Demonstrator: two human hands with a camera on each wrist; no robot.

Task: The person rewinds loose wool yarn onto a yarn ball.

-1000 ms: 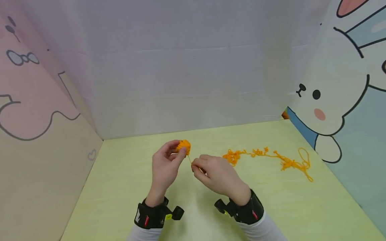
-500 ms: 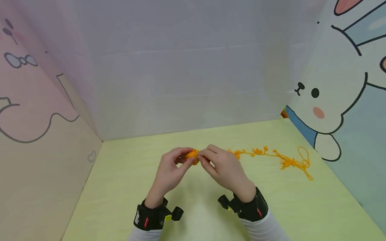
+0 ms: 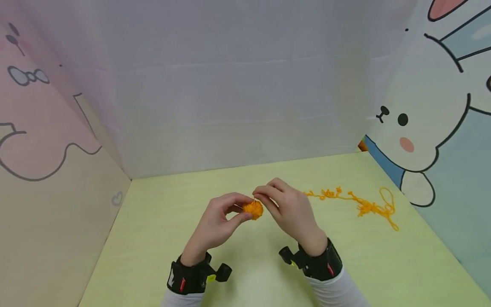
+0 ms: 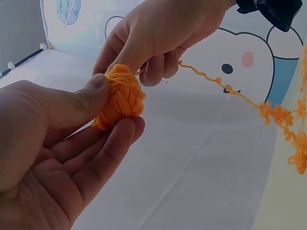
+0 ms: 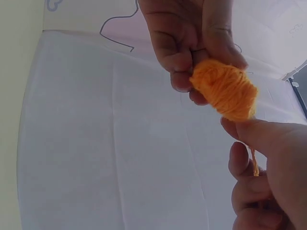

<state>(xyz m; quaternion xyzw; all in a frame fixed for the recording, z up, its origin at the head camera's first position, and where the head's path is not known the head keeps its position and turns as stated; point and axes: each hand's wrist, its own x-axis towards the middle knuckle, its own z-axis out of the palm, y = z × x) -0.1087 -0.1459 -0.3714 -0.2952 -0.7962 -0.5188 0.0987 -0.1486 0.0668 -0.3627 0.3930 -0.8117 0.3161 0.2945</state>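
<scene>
A pale backdrop [image 3: 230, 85] rises behind a light yellow-green counter [image 3: 145, 238], with a large cartoon rabbit [image 3: 418, 132] printed at the right. Over the counter, a person's two hands come together. The right hand [image 3: 293, 213] has bent fingers, its thumb and fingertips pinching yarn; the left hand [image 3: 220, 221] grips an orange yarn ball [image 3: 253, 210] between thumb and fingers. Loose orange yarn [image 3: 366, 207], looped and knotted, trails on the counter beyond the right hand, partly hidden by it. Each wrist wears a black strap [image 3: 195, 279] carrying a small camera [image 3: 223, 273]. The ball is at the left hand's fingertips, just below the right hand's. On the straps are a red tag [image 3: 182, 284] and a yellow label [image 3: 211, 278], any lettering too small to read. Thinnest is the strand [image 5: 254, 160], running from ball to right hand.
</scene>
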